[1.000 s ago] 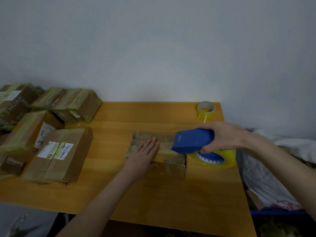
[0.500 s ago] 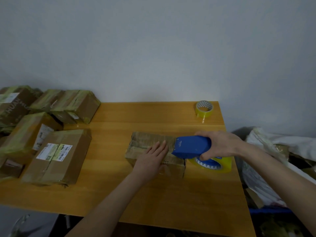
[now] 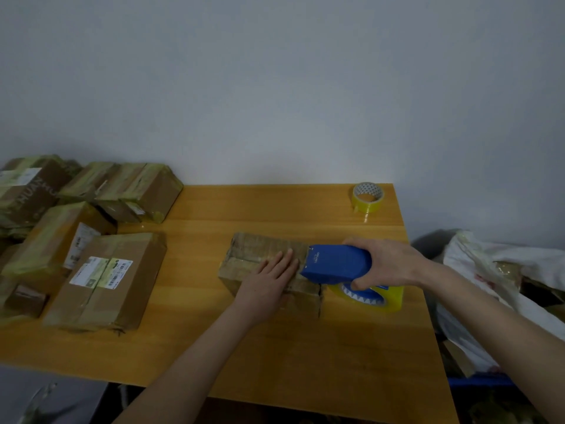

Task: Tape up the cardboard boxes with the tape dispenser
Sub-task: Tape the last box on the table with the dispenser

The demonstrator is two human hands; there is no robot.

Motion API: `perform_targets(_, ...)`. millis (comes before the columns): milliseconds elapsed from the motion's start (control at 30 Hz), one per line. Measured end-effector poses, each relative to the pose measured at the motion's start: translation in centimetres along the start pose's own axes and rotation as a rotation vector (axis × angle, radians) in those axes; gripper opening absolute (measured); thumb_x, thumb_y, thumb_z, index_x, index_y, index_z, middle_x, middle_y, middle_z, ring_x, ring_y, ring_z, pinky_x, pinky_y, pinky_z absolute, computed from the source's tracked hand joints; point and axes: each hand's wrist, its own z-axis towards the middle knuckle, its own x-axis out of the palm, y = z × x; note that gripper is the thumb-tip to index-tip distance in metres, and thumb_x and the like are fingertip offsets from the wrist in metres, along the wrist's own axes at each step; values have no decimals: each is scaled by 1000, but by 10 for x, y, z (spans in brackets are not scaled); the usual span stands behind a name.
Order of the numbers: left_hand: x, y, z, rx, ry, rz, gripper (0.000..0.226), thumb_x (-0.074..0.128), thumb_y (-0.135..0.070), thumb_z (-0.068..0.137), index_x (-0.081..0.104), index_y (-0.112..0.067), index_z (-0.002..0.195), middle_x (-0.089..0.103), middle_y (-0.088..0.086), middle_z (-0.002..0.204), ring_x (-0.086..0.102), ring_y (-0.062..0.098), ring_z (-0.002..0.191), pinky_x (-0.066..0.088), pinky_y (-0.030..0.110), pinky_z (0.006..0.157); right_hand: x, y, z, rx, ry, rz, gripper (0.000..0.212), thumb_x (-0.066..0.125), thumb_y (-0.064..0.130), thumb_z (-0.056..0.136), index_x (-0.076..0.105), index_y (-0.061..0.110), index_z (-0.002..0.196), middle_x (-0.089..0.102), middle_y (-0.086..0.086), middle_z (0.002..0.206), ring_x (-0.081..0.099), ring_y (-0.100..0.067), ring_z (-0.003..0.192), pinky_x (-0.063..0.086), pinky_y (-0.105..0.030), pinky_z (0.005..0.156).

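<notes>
The small cardboard box [image 3: 253,250] is sitting in the middle of the bench [image 3: 275,347], and that is the one getting taped right now. The left hand [image 3: 270,281] is lying flat on its top, fingers straight and together, pressing it down. The right hand [image 3: 389,264] is gripping the blue tape dispenser [image 3: 336,263], fingers curling under the body. The dispenser's nose is resting on the box top near its right end, just beside the left fingertips, while the yellow roll is hanging off the box's right side.

As for progress, this box is showing bands of tape on its top and far edge, so this is probably a further strip, not the first. On the left, a pile of boxes [image 3: 143,188] is sitting wrapped in yellowish tape and looking finished, and the labelled box [image 3: 107,280] is looking sealed along its seam too. A spare tape roll [image 3: 367,197] is waiting at the far right corner. Whether any untaped boxes are left cannot be told.
</notes>
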Motion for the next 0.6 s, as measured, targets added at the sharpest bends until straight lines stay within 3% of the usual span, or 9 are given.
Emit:
perform_targets(133, 4, 2, -1, 5, -7, -5, 70, 34, -39, 102, -12, -22, 152, -27, -4, 150, -15, 14, 146, -2, 33, 120, 7, -15, -4, -6, 2, 124, 67, 78, 39, 71, 46, 43, 129, 60, 13, 110, 59, -11, 97, 54, -39, 86)
perform_targets(333, 6, 2, -2, -4, 5, 5, 69, 34, -36, 103, -14, -21, 151, -27, -3, 153, -15, 17, 147, -1, 36, 121, 4, -45, -21, 42, 24, 180, 63, 78, 34, 70, 47, 48, 123, 61, 17, 106, 61, -5, 92, 53, -36, 85)
perform_targets(500, -2, -17, 2, 24, 7, -23, 80, 36, -49, 98, -16, -19, 150, -28, -1, 153, -21, 14, 144, -9, 35, 119, 21, -47, -14, 35, 55, 205, 65, 77, 36, 69, 43, 49, 123, 60, 14, 108, 60, -10, 96, 52, -41, 89)
perform_targets(600, 3, -26, 7, 58, 22, -23, 76, 27, -57, 99, -14, -20, 151, -27, -6, 150, -16, 13, 146, -3, 37, 121, 22, -47, -11, 32, 59, 194, 66, 78, 31, 73, 39, 49, 122, 59, 13, 110, 60, -11, 98, 52, -39, 89)
